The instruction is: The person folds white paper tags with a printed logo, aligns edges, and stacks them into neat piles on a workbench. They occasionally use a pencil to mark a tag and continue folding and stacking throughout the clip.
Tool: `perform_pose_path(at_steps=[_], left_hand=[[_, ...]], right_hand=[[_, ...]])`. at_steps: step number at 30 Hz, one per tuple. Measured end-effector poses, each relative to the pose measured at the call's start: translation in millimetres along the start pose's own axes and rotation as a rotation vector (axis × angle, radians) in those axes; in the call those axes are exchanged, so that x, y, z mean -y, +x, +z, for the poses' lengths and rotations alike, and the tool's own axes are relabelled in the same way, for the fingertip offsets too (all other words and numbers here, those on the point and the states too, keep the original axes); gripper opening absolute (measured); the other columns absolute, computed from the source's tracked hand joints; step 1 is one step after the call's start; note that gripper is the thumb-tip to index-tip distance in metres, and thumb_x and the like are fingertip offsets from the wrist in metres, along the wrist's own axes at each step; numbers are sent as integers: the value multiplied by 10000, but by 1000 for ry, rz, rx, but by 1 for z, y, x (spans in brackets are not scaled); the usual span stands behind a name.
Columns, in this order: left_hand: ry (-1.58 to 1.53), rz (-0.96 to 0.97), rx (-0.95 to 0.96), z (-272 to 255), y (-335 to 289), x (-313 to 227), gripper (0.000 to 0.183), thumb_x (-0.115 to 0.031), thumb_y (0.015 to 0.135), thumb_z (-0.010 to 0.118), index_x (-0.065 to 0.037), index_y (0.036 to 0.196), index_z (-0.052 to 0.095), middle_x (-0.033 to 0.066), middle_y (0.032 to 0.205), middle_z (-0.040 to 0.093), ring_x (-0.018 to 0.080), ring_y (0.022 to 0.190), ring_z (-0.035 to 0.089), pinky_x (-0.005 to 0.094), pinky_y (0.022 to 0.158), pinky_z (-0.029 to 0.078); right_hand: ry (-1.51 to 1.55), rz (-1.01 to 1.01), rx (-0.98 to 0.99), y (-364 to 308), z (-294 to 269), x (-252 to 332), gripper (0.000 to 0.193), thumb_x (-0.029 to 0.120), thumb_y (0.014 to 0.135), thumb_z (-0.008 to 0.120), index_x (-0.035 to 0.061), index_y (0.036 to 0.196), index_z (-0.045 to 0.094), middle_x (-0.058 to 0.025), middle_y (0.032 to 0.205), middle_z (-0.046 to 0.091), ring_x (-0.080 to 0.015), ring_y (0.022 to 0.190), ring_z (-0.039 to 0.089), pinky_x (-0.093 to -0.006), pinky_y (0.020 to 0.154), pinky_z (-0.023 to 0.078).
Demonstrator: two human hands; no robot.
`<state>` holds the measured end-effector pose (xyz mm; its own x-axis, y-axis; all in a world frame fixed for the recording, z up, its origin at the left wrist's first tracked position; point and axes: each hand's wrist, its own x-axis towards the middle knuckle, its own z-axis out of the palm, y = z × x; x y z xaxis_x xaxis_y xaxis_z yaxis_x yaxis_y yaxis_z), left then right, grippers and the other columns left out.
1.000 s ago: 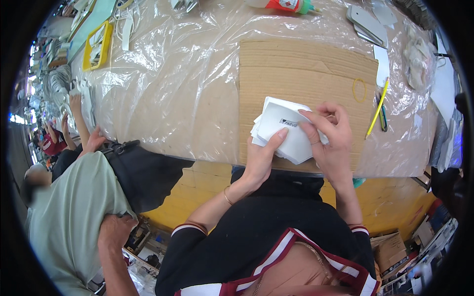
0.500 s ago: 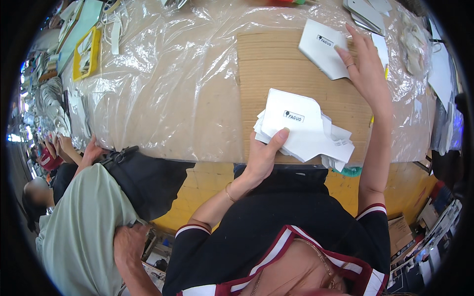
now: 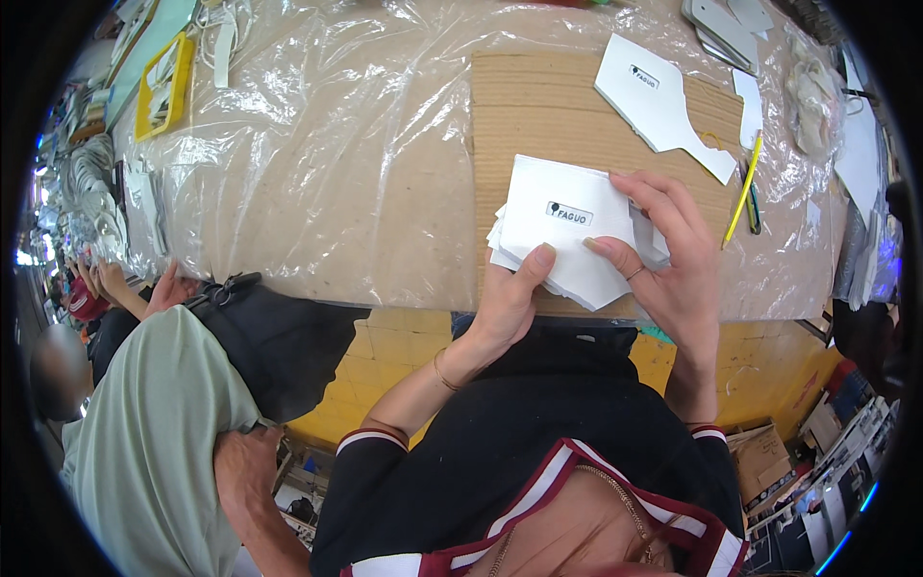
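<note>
A fanned stack of white cut pieces (image 3: 562, 245) is held over the near edge of the cardboard sheet (image 3: 538, 106). Each piece is flat and shaped, and the top one carries a small dark printed label. My left hand (image 3: 514, 298) grips the stack from the lower left, thumb on top, other fingers hidden beneath. My right hand (image 3: 673, 250) closes on the stack's right side, its thumb and fingers on the top piece. Beyond it, another labelled white piece (image 3: 654, 96) lies on the cardboard's far right, apart from both hands.
Right of the cardboard lie a yellow pencil (image 3: 742, 192) and a dark slim tool (image 3: 753, 212). Grey-white pieces (image 3: 721, 34) sit at the far right beside a plastic bag (image 3: 812, 96). A yellow basket (image 3: 176, 111) stands far left. Another person in a green garment (image 3: 154, 423) is at my left.
My right hand has left the piece on the far right of the cardboard and come nearer, onto the stack. My left hand keeps its hold.
</note>
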<state>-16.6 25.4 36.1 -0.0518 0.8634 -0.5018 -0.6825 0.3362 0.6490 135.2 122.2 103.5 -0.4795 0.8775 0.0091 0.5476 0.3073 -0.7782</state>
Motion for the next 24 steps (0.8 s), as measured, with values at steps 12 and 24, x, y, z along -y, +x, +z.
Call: perform_pose_path(at_steps=[12,24], left_hand=[[-102,-33,23,4,-1,-4,638,-186,872,710,-1,1388,385,113,1281,547,186,1182,544,349,1006,452],[-156,-82,-22,-5,-7,-3,648,-179,872,691,-3,1402,361,112,1304,523,189,1206,525,356,1019,446]], right_hand=[[42,24,10,8,-7,-15,508,217,781,791,26,1215,610,-155,1148,612,-310,1061,594,-398,897,476],[-410,124,-61,71,-1,-100,913,375,666,870,26,1399,454,-191,1234,517,-335,1152,522,-416,966,454]])
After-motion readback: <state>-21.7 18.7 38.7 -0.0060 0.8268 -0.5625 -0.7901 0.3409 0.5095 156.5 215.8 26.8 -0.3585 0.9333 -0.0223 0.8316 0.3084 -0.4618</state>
